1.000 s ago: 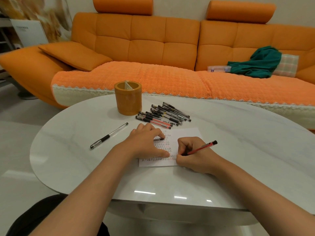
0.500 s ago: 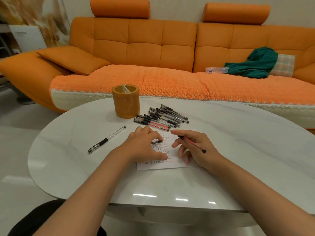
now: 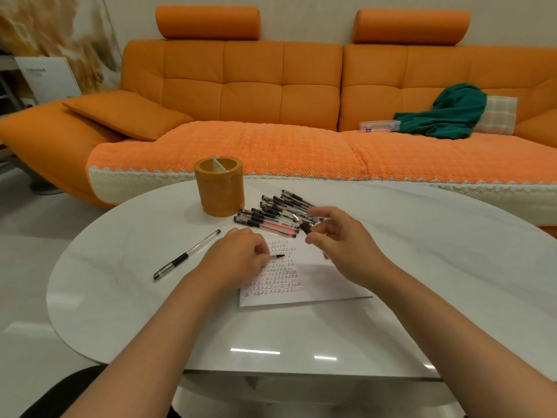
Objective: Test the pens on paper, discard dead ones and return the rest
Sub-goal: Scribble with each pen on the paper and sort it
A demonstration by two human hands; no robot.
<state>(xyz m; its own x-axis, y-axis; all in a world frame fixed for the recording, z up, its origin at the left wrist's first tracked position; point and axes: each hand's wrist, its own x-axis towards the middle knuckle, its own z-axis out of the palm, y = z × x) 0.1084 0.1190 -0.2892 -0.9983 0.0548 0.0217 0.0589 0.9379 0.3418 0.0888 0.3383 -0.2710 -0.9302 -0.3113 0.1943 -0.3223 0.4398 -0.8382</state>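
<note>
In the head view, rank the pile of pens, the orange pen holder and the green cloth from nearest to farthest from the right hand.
1. pile of pens: on the table, just under the fingertips of the right hand.
2. orange pen holder: left of the pile, toward the table's far edge.
3. green cloth: off the table, on the sofa, to the right.

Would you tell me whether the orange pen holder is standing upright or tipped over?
Upright: the pen holder stands on its base on the table, open top facing up, its pale divider visible inside.
</note>
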